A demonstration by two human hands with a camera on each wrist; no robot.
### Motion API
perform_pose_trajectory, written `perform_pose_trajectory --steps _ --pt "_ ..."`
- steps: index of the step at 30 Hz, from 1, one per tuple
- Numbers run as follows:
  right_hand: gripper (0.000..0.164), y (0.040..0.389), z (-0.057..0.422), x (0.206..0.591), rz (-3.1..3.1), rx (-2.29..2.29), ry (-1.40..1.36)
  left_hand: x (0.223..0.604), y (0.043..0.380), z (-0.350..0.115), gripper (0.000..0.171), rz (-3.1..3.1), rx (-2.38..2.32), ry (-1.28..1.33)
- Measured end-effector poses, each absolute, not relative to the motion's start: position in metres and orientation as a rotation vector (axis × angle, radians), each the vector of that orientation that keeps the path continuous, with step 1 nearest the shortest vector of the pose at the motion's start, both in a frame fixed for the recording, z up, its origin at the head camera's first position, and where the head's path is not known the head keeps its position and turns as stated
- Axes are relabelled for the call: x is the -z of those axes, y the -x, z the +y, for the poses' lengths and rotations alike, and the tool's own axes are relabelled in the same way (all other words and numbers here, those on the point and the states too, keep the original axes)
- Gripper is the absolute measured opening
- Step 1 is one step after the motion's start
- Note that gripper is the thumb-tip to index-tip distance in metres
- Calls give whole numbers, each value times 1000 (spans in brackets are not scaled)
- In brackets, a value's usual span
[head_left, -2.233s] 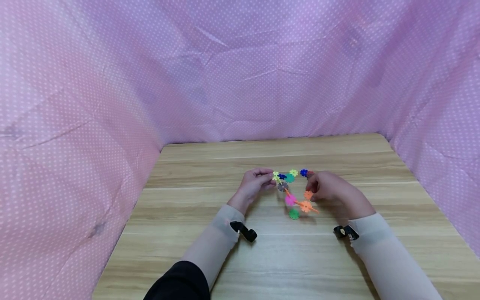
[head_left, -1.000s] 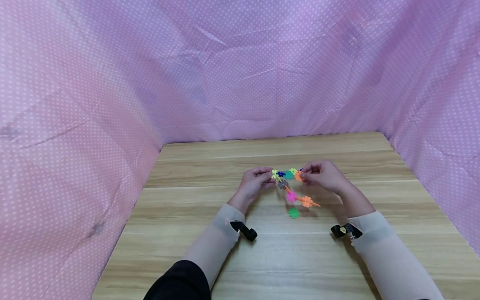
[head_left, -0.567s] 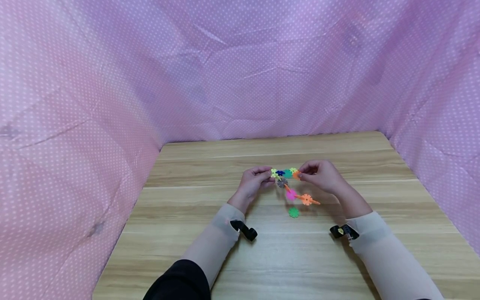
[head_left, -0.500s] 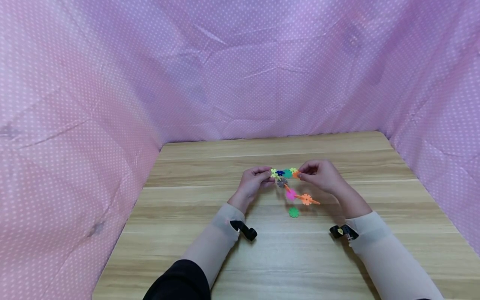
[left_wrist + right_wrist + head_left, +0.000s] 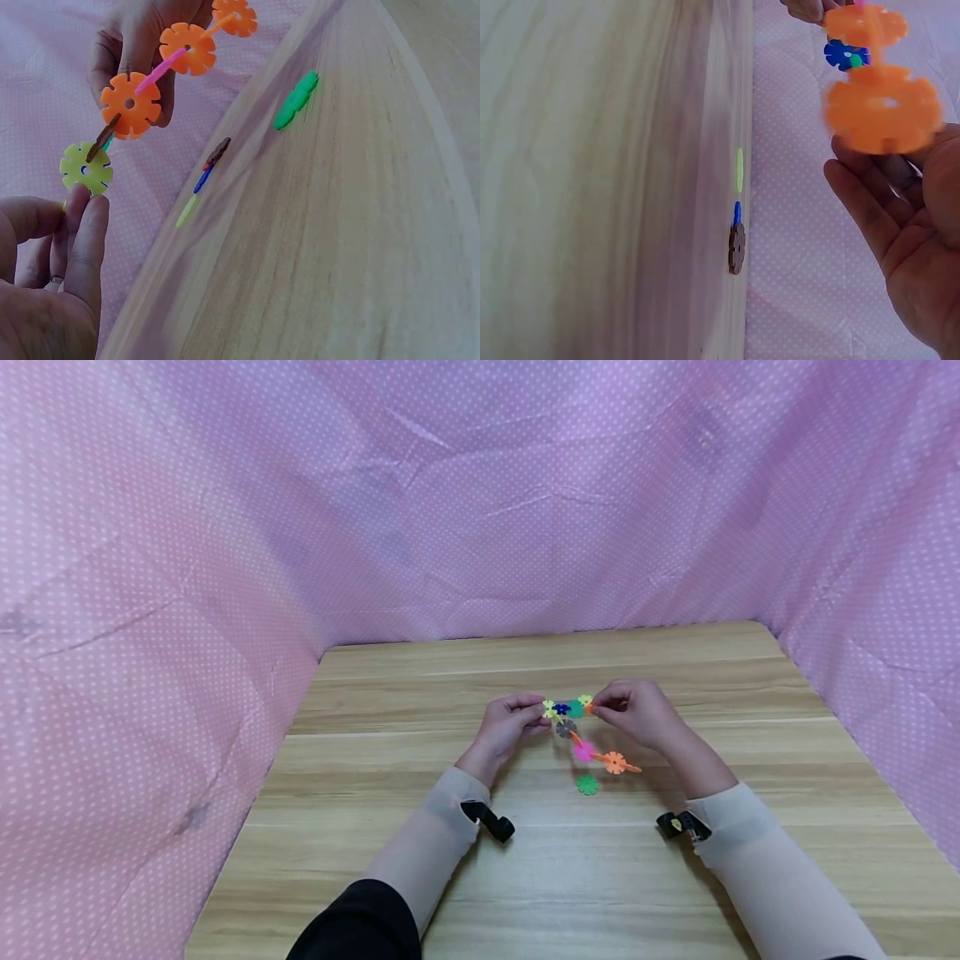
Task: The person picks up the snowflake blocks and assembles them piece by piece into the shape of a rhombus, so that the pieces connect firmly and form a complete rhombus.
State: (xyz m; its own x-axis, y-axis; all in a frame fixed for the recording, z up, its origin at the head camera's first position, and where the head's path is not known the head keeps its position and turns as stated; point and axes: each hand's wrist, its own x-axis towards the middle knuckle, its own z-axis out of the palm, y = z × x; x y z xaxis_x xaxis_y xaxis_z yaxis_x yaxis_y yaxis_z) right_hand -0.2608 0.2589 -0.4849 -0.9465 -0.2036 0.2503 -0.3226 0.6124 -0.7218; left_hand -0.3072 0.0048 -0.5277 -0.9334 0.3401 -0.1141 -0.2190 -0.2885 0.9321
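A chain of flower-shaped plastic discs hangs between the hands. My left hand (image 5: pixel 510 728) pinches its yellow disc (image 5: pixel 86 166) between thumb and fingers. From that disc a dark blue disc (image 5: pixel 562 709) and a teal disc (image 5: pixel 575 709) run to the right. A brownish-grey disc (image 5: pixel 566 728), a pink disc (image 5: pixel 583 752) and orange discs (image 5: pixel 615 763) form the other branch, slanting towards the body. My right hand (image 5: pixel 645 714) pinches an orange disc (image 5: pixel 588 710) close against the teal disc; whether they are joined cannot be told. The right fingertips partly cover it.
A green disc piece (image 5: pixel 296 100) lies on the wooden table (image 5: pixel 585 877), nearer the body than the hands. Beyond the chain lie a loose yellow disc (image 5: pixel 739 170), a blue one (image 5: pixel 737 213) and a brown one (image 5: pixel 737 251). Pink dotted cloth (image 5: pixel 480 527) surrounds the table.
My right hand has moved left and away from the body, carrying the orange disc up to the teal disc, then shifted slightly further left. The left hand has stayed nearly still.
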Motion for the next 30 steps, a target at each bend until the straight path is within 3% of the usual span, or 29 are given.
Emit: perform_pose_trajectory --steps 30 --pt "12 264 256 497 -2476 -1152 -750 528 307 2 19 1575 -2246 -69"
